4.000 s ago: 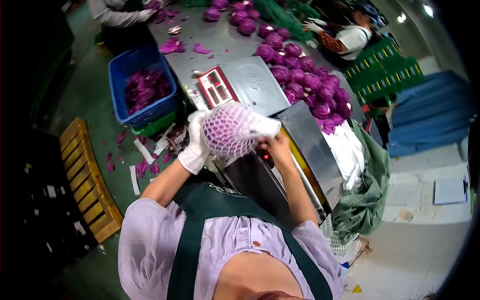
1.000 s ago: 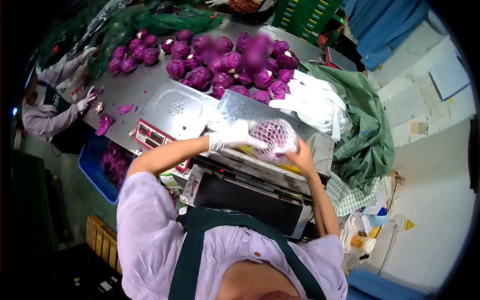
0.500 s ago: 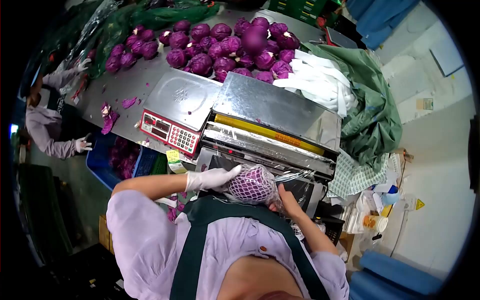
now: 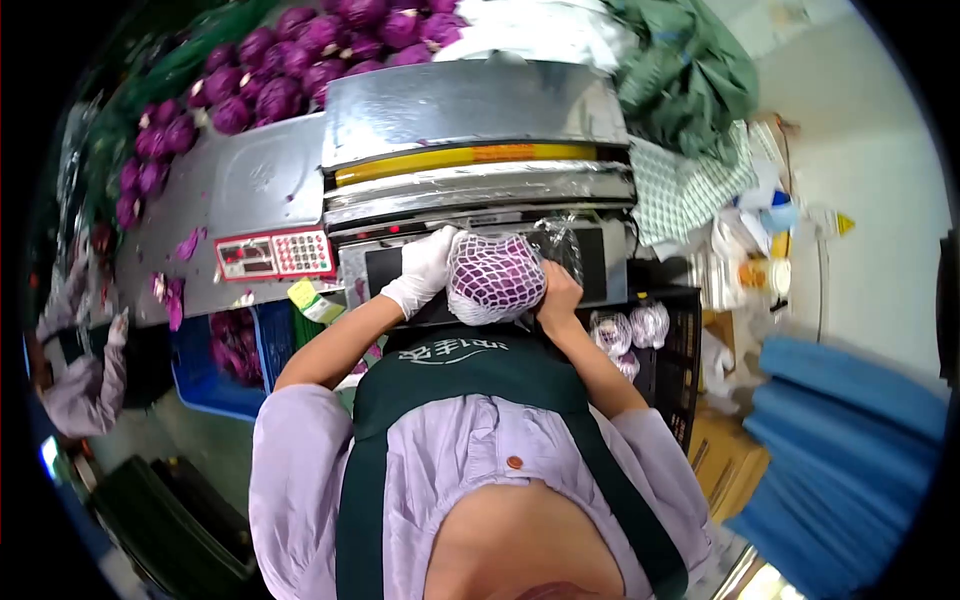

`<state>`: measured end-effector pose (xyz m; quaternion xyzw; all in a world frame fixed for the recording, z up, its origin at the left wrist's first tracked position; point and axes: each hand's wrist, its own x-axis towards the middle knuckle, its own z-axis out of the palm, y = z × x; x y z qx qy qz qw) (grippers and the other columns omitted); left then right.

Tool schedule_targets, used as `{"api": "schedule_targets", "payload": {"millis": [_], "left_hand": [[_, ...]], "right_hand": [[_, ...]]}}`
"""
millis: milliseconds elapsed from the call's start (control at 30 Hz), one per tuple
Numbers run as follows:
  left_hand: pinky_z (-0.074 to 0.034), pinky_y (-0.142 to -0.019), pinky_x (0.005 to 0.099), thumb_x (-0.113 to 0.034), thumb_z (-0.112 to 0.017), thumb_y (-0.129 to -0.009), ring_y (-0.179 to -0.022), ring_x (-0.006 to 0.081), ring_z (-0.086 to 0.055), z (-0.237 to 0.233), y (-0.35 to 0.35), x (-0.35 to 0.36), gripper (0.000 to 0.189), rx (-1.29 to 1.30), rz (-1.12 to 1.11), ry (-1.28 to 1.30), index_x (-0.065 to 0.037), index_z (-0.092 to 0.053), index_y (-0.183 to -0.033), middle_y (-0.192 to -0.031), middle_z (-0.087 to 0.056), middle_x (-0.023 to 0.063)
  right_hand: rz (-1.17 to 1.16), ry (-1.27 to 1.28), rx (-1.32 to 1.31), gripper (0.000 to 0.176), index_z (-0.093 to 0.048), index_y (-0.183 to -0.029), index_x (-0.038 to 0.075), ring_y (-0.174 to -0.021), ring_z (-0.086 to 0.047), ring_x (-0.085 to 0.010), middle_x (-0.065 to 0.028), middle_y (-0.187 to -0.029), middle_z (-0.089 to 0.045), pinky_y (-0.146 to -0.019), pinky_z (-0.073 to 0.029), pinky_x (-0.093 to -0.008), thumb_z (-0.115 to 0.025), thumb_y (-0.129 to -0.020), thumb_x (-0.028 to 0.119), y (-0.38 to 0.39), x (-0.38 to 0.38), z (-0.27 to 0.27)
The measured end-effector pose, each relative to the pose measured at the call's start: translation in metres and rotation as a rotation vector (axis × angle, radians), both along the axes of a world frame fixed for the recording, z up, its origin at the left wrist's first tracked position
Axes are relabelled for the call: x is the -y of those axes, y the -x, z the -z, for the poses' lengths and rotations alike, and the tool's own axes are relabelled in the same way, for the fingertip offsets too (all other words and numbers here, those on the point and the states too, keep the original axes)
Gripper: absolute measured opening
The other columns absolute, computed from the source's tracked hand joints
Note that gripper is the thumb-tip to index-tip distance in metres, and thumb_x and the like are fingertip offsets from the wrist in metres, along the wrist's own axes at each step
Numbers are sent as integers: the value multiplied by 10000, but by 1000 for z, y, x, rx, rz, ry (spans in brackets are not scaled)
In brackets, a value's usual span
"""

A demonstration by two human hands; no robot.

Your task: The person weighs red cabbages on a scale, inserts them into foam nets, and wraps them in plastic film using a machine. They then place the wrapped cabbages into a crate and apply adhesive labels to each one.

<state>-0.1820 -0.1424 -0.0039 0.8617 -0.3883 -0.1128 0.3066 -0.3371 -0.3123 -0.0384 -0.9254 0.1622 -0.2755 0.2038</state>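
Since leaving the top of the steel film-wrapping machine (image 4: 470, 100), the purple cabbage in white foam netting (image 4: 493, 277) sits low at its front, film-draped, clasped between gloved left hand (image 4: 425, 268) and bare right hand (image 4: 558, 292): wrapping underway.

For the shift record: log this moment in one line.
left hand: gloved, holding netted cabbage | right hand: bare, holding it too | behind it: wrapping machine

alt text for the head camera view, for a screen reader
A person's gloved left hand and bare right hand hold a netted purple cabbage in front of a steel wrapping machine. A scale and loose purple cabbages lie behind; wrapped ones sit in a black crate to the right.
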Motion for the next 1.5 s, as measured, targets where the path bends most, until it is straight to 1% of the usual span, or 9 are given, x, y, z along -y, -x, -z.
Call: {"api": "schedule_targets", "payload": {"millis": [133,233,467,600,733,933,1133,1333,1500], "left_hand": [[-426,-800,357,-219,-393,-917,-878,290,-547,7,9,17,261,34,150,502,-31,-563,-979,-891,-588,143],[-285,-1023,322,-287,-421,-907,-1187,205,-391,-46,41,23,519,-1889,326,592,-11,-288,-1326,-1321,-372,140],[-374,-952,301,-184,-464,-874,-1037,187,-529,-99,77,72,391,-1569,636,-363,48,-482,-1188,-1133,-555,138],[-376,-954,317,-204,-463,-871,-1035,204,-532,-36,121,75,393,-1688,434,-67,43,-492,-1176,-1130,-557,143],[-378,-955,333,-225,-463,-869,-1033,221,-536,63,158,53,396,-1924,37,284,38,-501,-1163,-1126,-559,148],[-375,-960,401,-555,-266,-895,-1083,273,-506,-27,183,118,697,-1972,-24,-207,37,-401,-1236,-1200,-500,180],[-408,-896,301,-406,-459,-896,-1010,202,-539,-41,230,160,481,-1404,444,-64,-29,-488,-1193,-1123,-557,86],[-456,-772,264,-280,-524,-887,-836,120,-600,-26,174,144,288,-1467,449,-175,-38,-608,-1019,-966,-615,19],[-464,-813,312,-251,-489,-894,-876,210,-609,-20,108,92,312,-1467,124,-21,2,-592,-1042,-1015,-610,107]], "right_hand": [[-121,-64,173,93,-497,-684,45,-575,-538,-277,-106,-624,-483,-478,-421,-354,-577,-647,77,15,-1,-14],[-312,9,345,127,-463,-638,58,-506,-504,-230,-70,-603,-477,-434,-403,-312,-579,-586,62,39,-8,-43],[-294,-1111,475,105,-550,-676,55,-495,-515,-70,-29,-642,-581,-437,-389,-221,-651,-701,74,36,32,-142],[-780,-821,85,146,-612,-807,32,-566,-561,-144,-75,-793,-625,-556,-445,-236,-686,-699,96,52,6,-144],[-466,-611,174,299,-628,-964,31,-1013,-519,-280,-160,-1188,-520,-831,-416,-351,-626,-781,268,123,20,-96],[-19,-997,-19,777,-394,-1246,-38,-1129,-444,-231,-163,-1272,-436,-980,-325,-342,-654,-713,464,227,7,-78],[502,-2125,1051,572,-418,-1266,88,-1150,-443,-310,-125,-1254,-463,-960,-363,-480,-467,-808,427,317,20,35],[787,-2036,1608,610,-437,-1241,53,-1160,-430,-323,-141,-1238,-475,-931,-386,-512,-647,-720,290,400,113,159],[1213,-1123,-79,581,-463,-1208,12,-1074,-486,-341,-157,-1172,-506,-866,-428,-487,-646,-717,263,423,170,226]]}}
